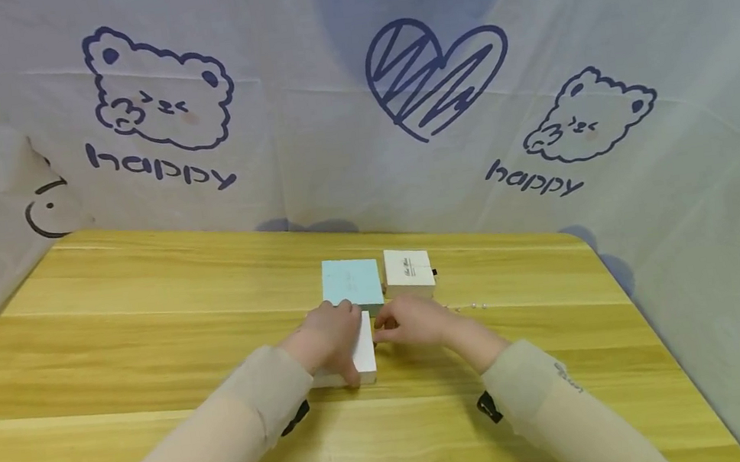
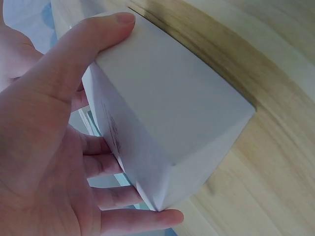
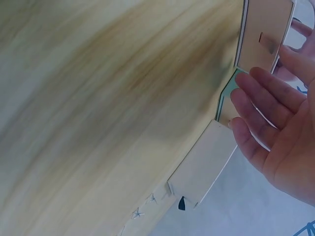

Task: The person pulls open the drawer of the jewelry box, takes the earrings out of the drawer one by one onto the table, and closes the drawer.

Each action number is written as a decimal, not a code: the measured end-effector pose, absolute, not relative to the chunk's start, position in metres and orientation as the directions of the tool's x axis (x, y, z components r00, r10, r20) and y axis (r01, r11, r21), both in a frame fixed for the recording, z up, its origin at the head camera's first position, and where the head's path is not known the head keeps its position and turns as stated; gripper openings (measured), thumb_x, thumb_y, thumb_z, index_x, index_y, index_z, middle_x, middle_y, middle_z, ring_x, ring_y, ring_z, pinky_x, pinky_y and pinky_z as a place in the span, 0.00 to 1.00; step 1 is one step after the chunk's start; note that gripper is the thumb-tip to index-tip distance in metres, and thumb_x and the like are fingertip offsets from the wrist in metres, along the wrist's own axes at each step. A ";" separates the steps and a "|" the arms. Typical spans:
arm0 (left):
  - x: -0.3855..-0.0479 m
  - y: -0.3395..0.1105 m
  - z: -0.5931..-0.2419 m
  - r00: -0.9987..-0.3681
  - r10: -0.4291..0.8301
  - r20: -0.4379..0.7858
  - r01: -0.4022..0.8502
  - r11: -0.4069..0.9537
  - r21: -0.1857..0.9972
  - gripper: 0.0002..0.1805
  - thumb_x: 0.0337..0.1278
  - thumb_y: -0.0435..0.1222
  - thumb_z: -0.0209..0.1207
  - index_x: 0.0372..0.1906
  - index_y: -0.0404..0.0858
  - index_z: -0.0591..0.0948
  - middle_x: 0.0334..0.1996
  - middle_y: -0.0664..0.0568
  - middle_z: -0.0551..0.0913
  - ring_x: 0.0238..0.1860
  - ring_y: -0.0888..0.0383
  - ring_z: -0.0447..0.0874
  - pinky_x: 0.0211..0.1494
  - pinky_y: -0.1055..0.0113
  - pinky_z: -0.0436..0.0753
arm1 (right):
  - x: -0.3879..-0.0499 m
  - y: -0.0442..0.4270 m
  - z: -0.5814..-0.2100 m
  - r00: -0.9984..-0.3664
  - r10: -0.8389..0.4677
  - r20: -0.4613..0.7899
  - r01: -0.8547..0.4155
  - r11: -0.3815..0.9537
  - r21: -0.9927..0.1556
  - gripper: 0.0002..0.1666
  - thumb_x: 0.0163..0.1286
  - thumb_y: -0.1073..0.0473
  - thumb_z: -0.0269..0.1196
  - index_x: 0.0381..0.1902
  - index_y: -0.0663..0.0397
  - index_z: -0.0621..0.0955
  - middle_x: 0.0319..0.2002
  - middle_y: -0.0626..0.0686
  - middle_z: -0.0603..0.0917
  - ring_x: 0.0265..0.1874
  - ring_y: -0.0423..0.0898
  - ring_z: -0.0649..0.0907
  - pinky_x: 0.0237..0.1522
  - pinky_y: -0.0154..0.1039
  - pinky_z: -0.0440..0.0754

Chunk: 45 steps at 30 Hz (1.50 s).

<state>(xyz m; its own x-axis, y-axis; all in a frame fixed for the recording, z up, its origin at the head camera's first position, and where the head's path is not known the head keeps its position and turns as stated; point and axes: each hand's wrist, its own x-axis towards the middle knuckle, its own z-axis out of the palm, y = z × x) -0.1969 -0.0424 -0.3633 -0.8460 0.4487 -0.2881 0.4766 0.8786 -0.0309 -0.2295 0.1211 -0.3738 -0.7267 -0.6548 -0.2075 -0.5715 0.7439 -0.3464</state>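
Note:
My left hand (image 1: 334,335) grips a white box (image 2: 162,93) lying on the table. In the left wrist view its thumb presses one side and its fingers spread along the printed face. My right hand (image 1: 416,322) is beside the box's right end. A short dark ribbon tab (image 3: 268,43) sticks out of that end, close to the right thumb (image 3: 295,61). The right fingers (image 3: 275,93) look loosely bent, with nothing visible between them. Just behind the hands are a light blue box (image 1: 351,279) and a cream box (image 1: 408,269) with a black tab (image 1: 434,272).
A thin chain with small star-shaped pieces (image 3: 137,213) lies on the wooden table (image 1: 146,328), right of the cream box. A pale cloth (image 1: 293,55) printed with bears and hearts hangs behind the table and along its sides.

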 end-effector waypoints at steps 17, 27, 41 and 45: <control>-0.201 -0.039 -0.364 -0.842 0.440 -0.314 0.470 0.883 -0.023 0.47 0.27 0.59 0.72 0.51 0.32 0.70 0.40 0.46 0.74 0.39 0.51 0.74 0.46 0.63 0.81 | -0.227 0.110 -0.380 -0.741 -0.603 -0.297 -0.426 0.763 -0.486 0.14 0.61 0.67 0.60 0.16 0.55 0.77 0.13 0.44 0.66 0.15 0.38 0.62 0.22 0.28 0.61; -0.201 -0.039 -0.363 -0.842 0.436 -0.317 0.467 0.884 -0.025 0.47 0.28 0.59 0.72 0.51 0.31 0.70 0.40 0.46 0.74 0.39 0.51 0.73 0.45 0.63 0.81 | -0.223 0.104 -0.382 -0.818 -0.498 -0.287 -0.324 0.812 -0.485 0.23 0.60 0.68 0.59 0.08 0.49 0.67 0.08 0.44 0.62 0.12 0.38 0.61 0.18 0.29 0.58; -0.201 -0.038 -0.362 -0.839 0.426 -0.337 0.460 0.888 -0.023 0.46 0.27 0.57 0.72 0.51 0.32 0.69 0.40 0.46 0.73 0.38 0.52 0.73 0.46 0.63 0.80 | -0.224 0.104 -0.385 -0.822 -0.501 -0.271 -0.340 0.814 -0.471 0.28 0.59 0.68 0.58 0.06 0.47 0.60 0.07 0.43 0.56 0.11 0.38 0.56 0.18 0.30 0.55; -0.200 -0.038 -0.362 -0.845 0.415 -0.338 0.445 0.895 -0.012 0.46 0.27 0.57 0.73 0.51 0.33 0.69 0.39 0.46 0.73 0.37 0.53 0.73 0.45 0.63 0.80 | -0.224 0.106 -0.383 -0.822 -0.501 -0.271 -0.346 0.817 -0.461 0.28 0.59 0.69 0.57 0.06 0.47 0.58 0.08 0.43 0.55 0.11 0.38 0.55 0.18 0.30 0.54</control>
<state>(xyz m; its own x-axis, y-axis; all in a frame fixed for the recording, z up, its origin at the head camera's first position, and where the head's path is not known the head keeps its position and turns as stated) -0.2002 -0.0376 -0.3619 -0.8448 0.4151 -0.3377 0.4449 0.8955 -0.0122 -0.2236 0.1060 -0.3832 -0.8218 -0.5012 -0.2712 -0.3461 0.8170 -0.4612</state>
